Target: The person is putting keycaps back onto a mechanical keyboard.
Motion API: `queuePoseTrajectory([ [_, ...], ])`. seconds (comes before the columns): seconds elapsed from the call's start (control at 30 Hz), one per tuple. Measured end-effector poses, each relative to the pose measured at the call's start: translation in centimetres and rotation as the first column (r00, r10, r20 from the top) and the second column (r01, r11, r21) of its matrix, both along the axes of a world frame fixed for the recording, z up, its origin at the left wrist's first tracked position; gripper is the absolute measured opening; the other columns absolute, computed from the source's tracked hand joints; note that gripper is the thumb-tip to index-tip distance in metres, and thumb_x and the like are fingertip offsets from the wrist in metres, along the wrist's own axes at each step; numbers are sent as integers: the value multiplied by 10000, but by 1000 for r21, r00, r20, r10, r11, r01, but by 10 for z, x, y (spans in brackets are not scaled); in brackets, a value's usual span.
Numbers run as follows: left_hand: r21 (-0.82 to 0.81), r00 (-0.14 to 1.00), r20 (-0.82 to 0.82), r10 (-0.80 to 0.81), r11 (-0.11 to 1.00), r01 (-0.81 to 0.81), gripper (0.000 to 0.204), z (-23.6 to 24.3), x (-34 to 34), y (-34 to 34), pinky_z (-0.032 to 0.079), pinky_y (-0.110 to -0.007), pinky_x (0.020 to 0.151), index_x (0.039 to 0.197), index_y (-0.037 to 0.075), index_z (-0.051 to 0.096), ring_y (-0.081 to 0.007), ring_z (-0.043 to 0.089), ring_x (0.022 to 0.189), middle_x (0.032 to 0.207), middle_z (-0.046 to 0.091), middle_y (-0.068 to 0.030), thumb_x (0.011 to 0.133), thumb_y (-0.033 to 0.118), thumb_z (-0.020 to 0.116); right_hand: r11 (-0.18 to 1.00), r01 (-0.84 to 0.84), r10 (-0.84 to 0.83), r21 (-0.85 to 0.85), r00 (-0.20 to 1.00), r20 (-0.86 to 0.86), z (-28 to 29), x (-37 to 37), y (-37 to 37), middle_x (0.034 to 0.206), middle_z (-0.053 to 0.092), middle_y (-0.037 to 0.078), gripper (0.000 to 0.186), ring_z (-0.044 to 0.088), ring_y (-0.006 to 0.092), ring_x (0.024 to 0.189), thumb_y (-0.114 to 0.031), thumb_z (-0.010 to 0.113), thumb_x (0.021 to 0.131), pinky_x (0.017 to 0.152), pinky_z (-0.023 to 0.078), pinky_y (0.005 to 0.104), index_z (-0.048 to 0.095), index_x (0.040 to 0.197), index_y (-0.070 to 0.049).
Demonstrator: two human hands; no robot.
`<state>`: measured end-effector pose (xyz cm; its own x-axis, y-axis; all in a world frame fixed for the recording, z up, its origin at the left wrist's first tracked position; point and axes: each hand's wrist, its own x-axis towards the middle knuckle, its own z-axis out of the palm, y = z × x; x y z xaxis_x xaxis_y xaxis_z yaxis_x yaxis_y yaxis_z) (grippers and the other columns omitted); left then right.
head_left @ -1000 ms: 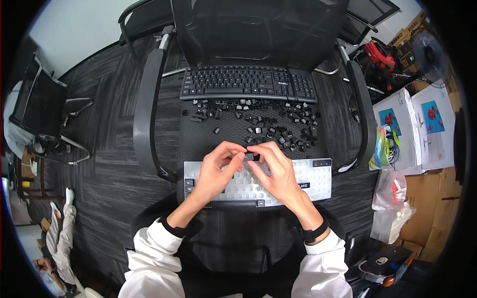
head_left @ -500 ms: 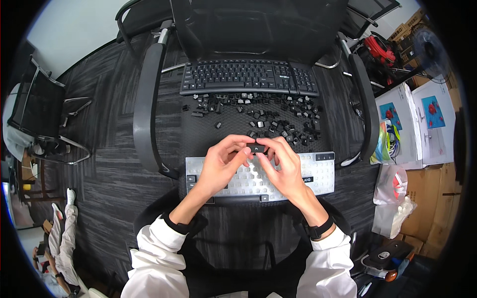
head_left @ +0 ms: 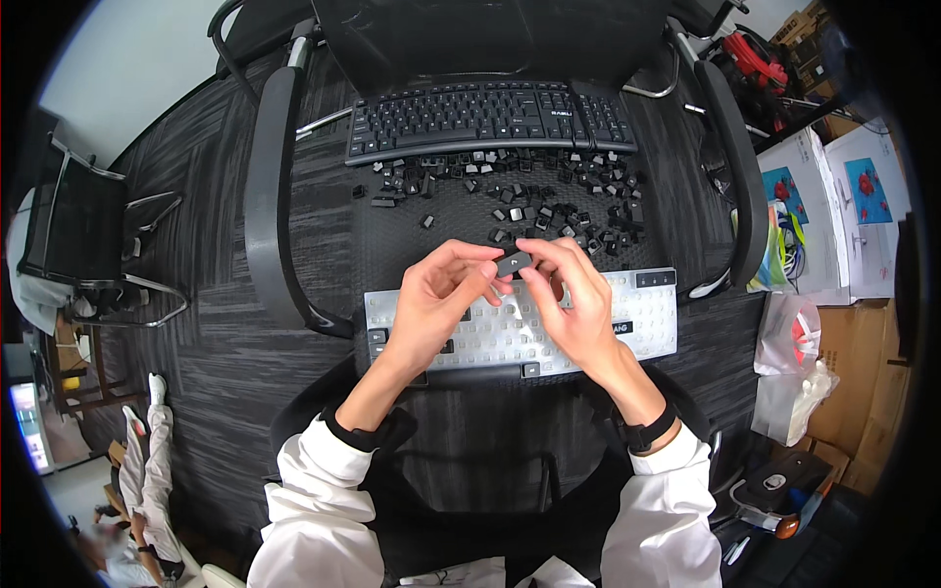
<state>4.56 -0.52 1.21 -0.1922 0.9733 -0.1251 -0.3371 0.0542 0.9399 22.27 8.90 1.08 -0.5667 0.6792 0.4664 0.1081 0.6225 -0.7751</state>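
Observation:
A wide black keycap (head_left: 513, 263) is pinched between my two hands above a keyboard base. My left hand (head_left: 438, 294) grips its left end with thumb and forefinger. My right hand (head_left: 573, 294) closes on its right end in the same way. Below lies the keyboard base (head_left: 642, 318), pale with rows of small switch posts and only a few black keycaps on it. Both hands cover part of its middle. Beyond it, many loose black keycaps (head_left: 549, 216) are scattered over the textured black chair seat (head_left: 392, 245).
A complete black keyboard (head_left: 470, 122) lies at the back of the seat. Armrests (head_left: 270, 196) rise on either side. Cardboard boxes (head_left: 833, 372) and plastic bags (head_left: 789, 343) stand on the right. Another chair (head_left: 88, 225) and a seated person (head_left: 147, 519) are at the left.
The view has shifted slightly, so the chair and keyboards sit differently in the picture. Both hands still hold the keycap, which now tilts with its right end higher.

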Motion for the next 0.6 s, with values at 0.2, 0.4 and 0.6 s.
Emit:
queuePoseTrajectory([
  [0.2, 11, 1000, 15, -26, 1000, 25, 171, -4, -1, -1, 577, -307, 848, 1175, 6, 651, -151, 727, 976, 1037, 755, -88, 1032, 75, 712, 1000, 28, -28, 14, 1000, -14, -4, -5, -8, 1077, 673, 134, 399, 694, 194, 787, 93, 691, 934, 616, 546, 302, 685, 1317, -20],
  [0.4, -12, 998, 45, -52, 999, 53, 252, -10, 4, 1, 584, -297, 849, 1233, 0, 594, -152, 729, 964, 1041, 758, -95, 1020, 51, 720, 999, -24, 25, -22, 999, 32, -5, 1, -17, 1301, 670, 187, 515, 739, 224, 896, 55, 702, 944, 655, 578, 306, 619, 1447, -22],
  [0.6, 28, 996, 78, -36, 999, 34, 237, -11, 9, 5, 607, -322, 823, 1244, -15, 580, -180, 750, 966, 1065, 772, -136, 1050, 74, 682, 999, -18, 17, 39, 1000, 9, -10, 6, -6, 1160, 745, 162, 465, 750, 214, 875, 42, 732, 929, 626, 565, 294, 657, 1384, -16],
])
